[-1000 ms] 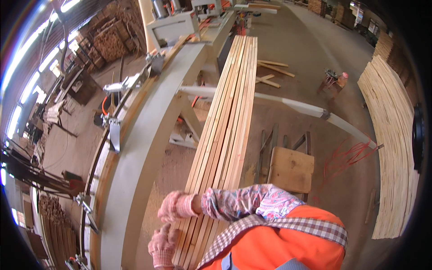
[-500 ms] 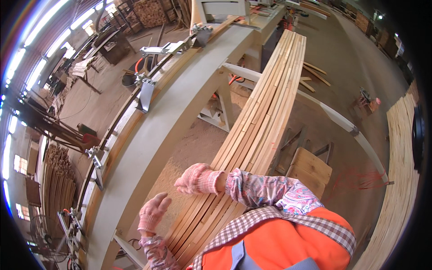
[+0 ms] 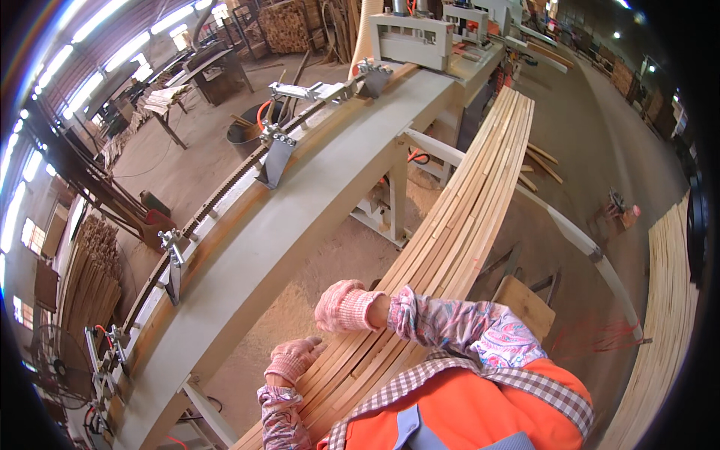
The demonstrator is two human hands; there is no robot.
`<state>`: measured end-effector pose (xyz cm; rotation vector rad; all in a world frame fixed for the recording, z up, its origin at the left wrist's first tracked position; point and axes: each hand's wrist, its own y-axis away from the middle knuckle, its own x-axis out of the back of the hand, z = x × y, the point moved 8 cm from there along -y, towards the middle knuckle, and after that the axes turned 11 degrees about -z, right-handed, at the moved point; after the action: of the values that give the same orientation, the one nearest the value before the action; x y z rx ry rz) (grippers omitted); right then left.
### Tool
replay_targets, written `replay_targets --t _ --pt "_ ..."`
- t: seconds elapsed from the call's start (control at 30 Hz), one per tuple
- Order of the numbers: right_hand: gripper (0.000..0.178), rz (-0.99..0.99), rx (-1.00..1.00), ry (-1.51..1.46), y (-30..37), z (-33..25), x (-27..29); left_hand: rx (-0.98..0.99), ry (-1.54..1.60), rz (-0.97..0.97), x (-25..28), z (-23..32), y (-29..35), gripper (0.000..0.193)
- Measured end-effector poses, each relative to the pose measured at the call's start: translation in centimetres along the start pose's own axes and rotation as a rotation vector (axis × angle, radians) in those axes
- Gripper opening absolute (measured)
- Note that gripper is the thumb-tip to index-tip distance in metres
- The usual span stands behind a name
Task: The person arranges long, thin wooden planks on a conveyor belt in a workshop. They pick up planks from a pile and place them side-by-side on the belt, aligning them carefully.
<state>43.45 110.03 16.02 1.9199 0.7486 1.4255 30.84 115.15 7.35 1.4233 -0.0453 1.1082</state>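
"What just changed?"
"The gloved left hand (image 3: 295, 360) has drawn in beside the wooden strips' (image 3: 457, 232) left edge, near the right hand (image 3: 346, 306); both seem placed for handling them."
"Fingers?"
"Bunched right, curled left; I cannot tell whether they pinch wood."
"Strips?"
"Bundled lengthwise, right of the grey machine beam (image 3: 307, 210)."

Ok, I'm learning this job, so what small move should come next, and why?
Perhaps close the gloved left hand on the leftmost of the wooden strips: it and the gloved right hand both sit at their left edge, though neither grip shows clearly.
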Motion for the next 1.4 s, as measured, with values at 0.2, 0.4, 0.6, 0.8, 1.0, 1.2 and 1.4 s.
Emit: replay_targets --t 0.2,0.4,0.6,0.8,1.0,1.2,1.4 --pt "0.040 0.104 0.029 -0.184 -2.2 2.5 -0.7 0.048 -0.007 0.007 0.9 0.5 0.3 0.056" --pt "0.041 0.036 -0.004 -0.142 -2.3 1.6 -0.9 0.056 -0.001 0.001 1.0 0.6 0.4 0.059" --pt "0.044 0.197 -0.013 -0.073 -1.1 1.3 -0.5 0.037 0.052 0.197 2.5 0.3 1.2 0.060" --pt "0.064 0.704 0.143 -0.007 0.5 1.9 0.2 0.071 0.078 0.803 6.6 -1.1 2.8 0.067" --pt "0.067 0.917 0.280 -0.060 1.1 2.2 0.2 0.323 0.018 1.049 6.8 -4.5 4.3 0.076" --pt "0.058 1.146 0.383 -0.083 2.9 2.0 0.2 0.413 0.166 0.732 6.5 -6.9 3.6 0.079" --pt "0.064 1.059 0.369 -0.058 1.8 1.6 0.0 0.577 0.188 0.813 5.9 -10.7 3.5 0.078"
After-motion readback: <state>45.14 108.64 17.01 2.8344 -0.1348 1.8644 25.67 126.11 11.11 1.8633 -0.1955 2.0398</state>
